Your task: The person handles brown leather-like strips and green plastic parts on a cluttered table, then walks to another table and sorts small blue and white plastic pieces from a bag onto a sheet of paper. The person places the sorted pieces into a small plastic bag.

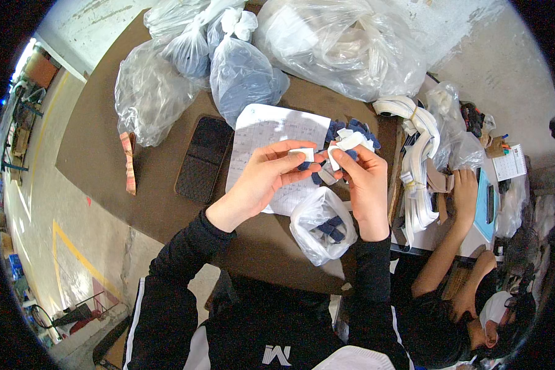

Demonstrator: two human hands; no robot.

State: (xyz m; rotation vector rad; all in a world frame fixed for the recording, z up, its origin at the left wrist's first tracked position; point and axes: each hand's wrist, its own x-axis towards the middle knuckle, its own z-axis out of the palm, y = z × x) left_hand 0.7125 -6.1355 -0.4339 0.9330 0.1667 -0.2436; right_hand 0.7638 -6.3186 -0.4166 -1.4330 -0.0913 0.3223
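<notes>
My left hand (259, 176) pinches a small white-and-navy fabric piece (302, 153) between thumb and fingers, over a handwritten sheet of paper (276, 120). Close beside it, my right hand (367, 185) is closed on several similar white-and-navy pieces (351, 142). More navy pieces (367, 129) lie in a loose pile just beyond the right hand, partly hidden by it. Below the two hands stands an open clear plastic bag (308, 243) with a few navy pieces (331, 229) inside. The exact kind of the small pieces is hard to make out.
Tied plastic bags (240, 80) and a large clear bag (345, 49) fill the table's far side. A dark phone case (202, 161) and a folded banknote-like strip (128, 163) lie left. Bundled white strips (420, 179) lie right, near a co-worker's arm (450, 240).
</notes>
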